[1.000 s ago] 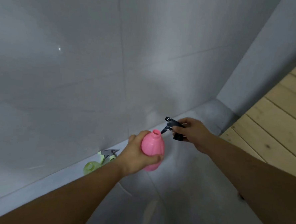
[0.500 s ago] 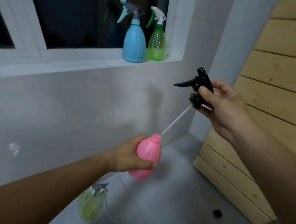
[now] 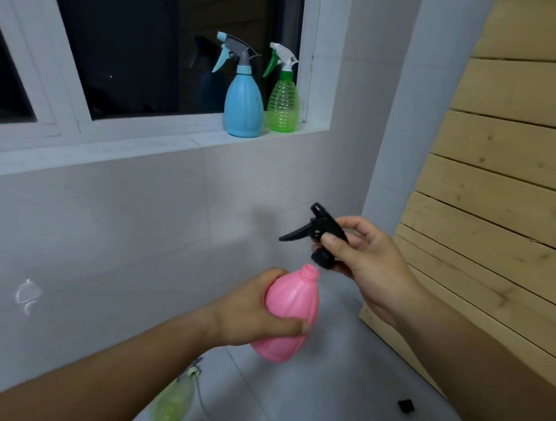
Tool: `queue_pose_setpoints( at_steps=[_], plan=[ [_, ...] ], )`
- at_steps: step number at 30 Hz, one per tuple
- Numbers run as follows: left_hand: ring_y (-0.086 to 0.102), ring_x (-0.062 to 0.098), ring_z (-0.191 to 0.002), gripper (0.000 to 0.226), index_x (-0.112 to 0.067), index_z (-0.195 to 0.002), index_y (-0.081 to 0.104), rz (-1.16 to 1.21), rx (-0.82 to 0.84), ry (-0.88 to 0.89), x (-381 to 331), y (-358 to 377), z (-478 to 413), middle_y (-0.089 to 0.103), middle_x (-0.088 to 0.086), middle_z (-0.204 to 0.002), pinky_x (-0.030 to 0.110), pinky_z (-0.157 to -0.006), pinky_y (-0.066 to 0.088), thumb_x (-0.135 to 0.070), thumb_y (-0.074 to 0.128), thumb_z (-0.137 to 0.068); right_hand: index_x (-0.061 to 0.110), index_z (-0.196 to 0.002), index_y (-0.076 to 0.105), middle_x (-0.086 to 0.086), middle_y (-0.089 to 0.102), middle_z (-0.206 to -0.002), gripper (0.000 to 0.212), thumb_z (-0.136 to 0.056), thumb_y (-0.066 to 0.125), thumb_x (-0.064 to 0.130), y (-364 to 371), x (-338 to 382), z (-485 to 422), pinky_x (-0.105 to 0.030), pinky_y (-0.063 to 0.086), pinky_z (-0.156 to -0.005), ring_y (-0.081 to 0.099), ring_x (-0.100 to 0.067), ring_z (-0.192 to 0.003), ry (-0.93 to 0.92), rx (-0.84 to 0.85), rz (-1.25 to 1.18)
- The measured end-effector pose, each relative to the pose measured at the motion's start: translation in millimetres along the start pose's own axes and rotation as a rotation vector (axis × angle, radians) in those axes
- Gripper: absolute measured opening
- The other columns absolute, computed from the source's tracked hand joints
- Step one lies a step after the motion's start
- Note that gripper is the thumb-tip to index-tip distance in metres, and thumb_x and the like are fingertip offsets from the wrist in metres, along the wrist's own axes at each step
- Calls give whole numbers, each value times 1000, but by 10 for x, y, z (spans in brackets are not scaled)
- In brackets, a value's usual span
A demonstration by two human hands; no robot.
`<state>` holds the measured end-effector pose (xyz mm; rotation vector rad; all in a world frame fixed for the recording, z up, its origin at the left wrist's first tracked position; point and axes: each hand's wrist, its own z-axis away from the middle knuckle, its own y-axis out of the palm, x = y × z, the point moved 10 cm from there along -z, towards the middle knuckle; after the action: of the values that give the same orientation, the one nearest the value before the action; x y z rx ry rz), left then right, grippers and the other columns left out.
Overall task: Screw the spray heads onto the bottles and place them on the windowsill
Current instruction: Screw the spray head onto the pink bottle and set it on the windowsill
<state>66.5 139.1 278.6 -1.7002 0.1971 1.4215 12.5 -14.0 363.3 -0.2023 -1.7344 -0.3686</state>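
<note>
My left hand grips a pink bottle around its body, neck tilted up and to the right. Just above the open neck, my right hand holds a black spray head, its collar almost at the mouth; the dip tube is out of sight. A blue spray bottle and a clear green spray bottle, both with heads on, stand on the white windowsill at its right end. A light green bottle lies on the floor beside a loose spray head.
A white tiled wall runs under the window. A wooden slatted panel stands at the right. A small black piece lies on the grey floor.
My right hand has lowered the black spray head from well above the bottle down to its neck, and the dip tube has gone inside. The view tilted up from the floor to the window.
</note>
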Motion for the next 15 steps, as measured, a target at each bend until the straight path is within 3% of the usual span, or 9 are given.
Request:
queue_pose_setpoints(
  at_steps=[4,10,15],
  plan=[
    [72,12,-105,76,-36,-122,58,57,3,-42,18,-8,-18,72,-8,-113,33,-89,64,-54,88,-55,11,-104,60,-8,80,-92,16,-90,65,3,57,-119,-41,-32,61,-79,75,-20,-87,31,73,43],
    [73,13,-105,62,-34,-124,61,67,13,-66,85,17,-3,74,-6,-115,37,-92,64,-37,93,-72,5,-115,61,-15,74,-110,27,-89,64,-2,197,-238,-55,-34,58,-92,72,-23,-106,75,201,158],
    [73,10,-101,59,-37,-120,62,45,17,-72,115,-21,33,74,-9,-112,32,-86,65,-40,93,-70,7,-124,56,-9,72,-109,41,-87,62,-11,280,-277,-12,-26,56,-90,69,-14,-102,92,323,287]
  ],
)
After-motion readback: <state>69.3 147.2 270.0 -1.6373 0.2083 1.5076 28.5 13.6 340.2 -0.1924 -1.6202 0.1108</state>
